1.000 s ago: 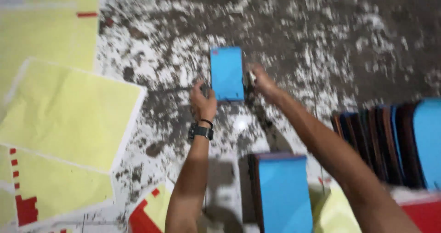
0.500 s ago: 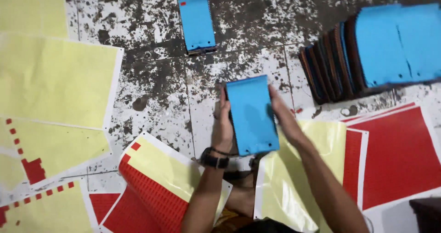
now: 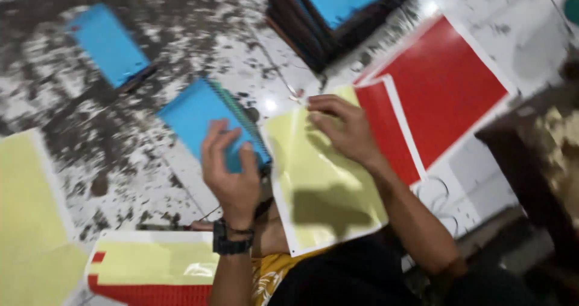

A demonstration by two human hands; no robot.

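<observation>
Blue notebook (image 3: 202,116), spiral-bound on its right edge, held up over the floor at centre. Gripped by the left hand (image 3: 230,167): fingers curled over the near cover, thumb on the other side, shut on it. Black watch (image 3: 232,244) on that wrist.

Right hand (image 3: 344,128) just right of the notebook, fingertips pinched at the far edge of a glossy yellow sheet (image 3: 322,179), seemingly on a small piece there; too blurred to tell what.

Best done, by judgement, with the notebook kept steady and flat in the grip, and the pinch kept light at the very edge of the slick sheet.

Further out: red sheet (image 3: 440,82), flat and white-bordered, to the right. Second blue notebook (image 3: 108,43) lying far left. Stack of dark-edged books (image 3: 338,4) at far centre. Speckled, worn floor (image 3: 120,161) beneath. More yellow sheets (image 3: 27,215) near left.
</observation>
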